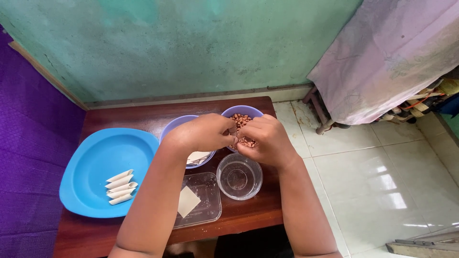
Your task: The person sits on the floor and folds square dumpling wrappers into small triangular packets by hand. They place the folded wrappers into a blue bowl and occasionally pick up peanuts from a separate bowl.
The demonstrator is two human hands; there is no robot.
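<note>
My left hand (203,134) and my right hand (267,141) meet over a purple bowl (241,111) of brown peanuts (240,119), fingertips pinched together on something small that I cannot make out. Under my left hand sits a second purple bowl (178,125) with pale wrapper pieces (197,156) inside. Near my right wrist stands a clear glass bowl (239,177). A clear rectangular container (205,203) holds one square pale wrapper (187,200). On the big blue plate (95,162) at the left lie several rolled pale wraps (119,187).
Everything stands on a small dark wooden table (239,217) against a green wall (191,43). A purple cloth (28,143) hangs at the left. White floor tiles (373,172) and a cloth-covered stand (382,57) lie to the right.
</note>
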